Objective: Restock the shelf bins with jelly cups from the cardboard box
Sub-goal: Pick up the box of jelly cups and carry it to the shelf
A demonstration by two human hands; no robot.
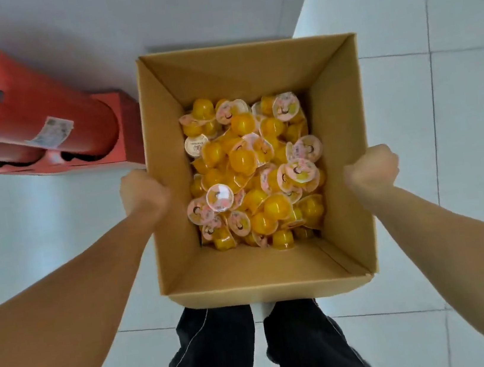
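We stand on a pale tiled floor beside a white wall, looking straight down between our two bare arms. At upper left, a red extinguisher sits in its red stand, just beside the box. The open cardboard box fills the centre of the view, above our dark trousers; whether it rests on the floor or is already lifted we cannot tell. Our left hand is curled against the left wall of the box and our right hand against the right wall, each gripping the cardboard from outside, with the fingers mostly hidden by the knuckles and the box. Inside, a loose heap of yellow jelly cups, many showing pink printed lids, covers the whole bottom, well below the rim. No shelf or bins appear in view. We judge the task to be at its start: the stock looks untouched, the box seems to be in transport, and all the restocking remains to be done.
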